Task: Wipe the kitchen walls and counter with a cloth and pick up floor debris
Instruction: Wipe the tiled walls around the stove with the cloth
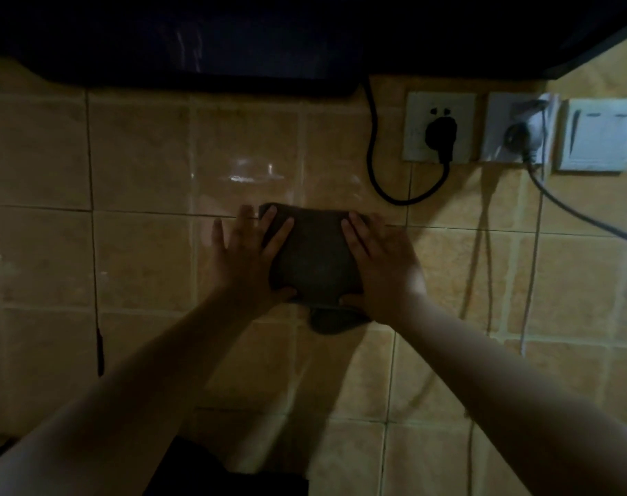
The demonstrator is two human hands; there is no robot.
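Note:
A dark folded cloth (315, 261) lies flat against the tan tiled wall (140, 166), in the middle of the view. My left hand (249, 257) presses its left edge with straight spread fingers, two of them off the cloth on bare tile. On the cloth's right edge my right hand (380, 266) presses flat, fingers straight and pointing up. A small fold of cloth hangs below both hands.
A dark range hood (204, 41) spans the top. To the upper right are a socket with a black plug (441, 136), a second socket with a grey plug (519, 134) and a white switch (596, 134). Their cables (376, 166) loop down the wall.

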